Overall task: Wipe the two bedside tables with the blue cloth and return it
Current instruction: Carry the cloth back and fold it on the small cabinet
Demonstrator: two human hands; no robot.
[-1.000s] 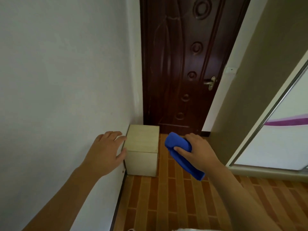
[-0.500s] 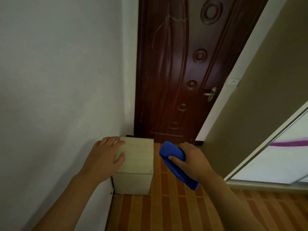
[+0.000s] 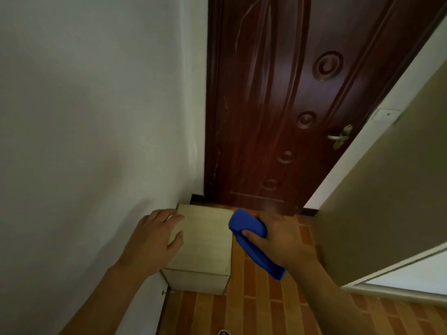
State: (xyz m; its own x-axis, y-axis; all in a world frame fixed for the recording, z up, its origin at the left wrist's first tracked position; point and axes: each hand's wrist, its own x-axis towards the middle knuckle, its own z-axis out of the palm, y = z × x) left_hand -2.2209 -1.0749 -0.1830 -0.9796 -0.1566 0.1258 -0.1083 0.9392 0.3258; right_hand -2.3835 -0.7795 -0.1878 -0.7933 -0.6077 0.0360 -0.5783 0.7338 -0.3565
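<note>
One blue cloth (image 3: 254, 247) slants door-to-viewer.

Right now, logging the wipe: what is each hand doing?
Left hand: open, fingers straight over the bedside table.
Right hand: closed on the blue cloth.

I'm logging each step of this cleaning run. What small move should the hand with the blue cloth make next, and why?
Probably bring the blue cloth left and down onto the bedside table top. The right hand grips the cloth beside the table's right edge, seemingly off the top, while the left hand is over its left side.
</note>
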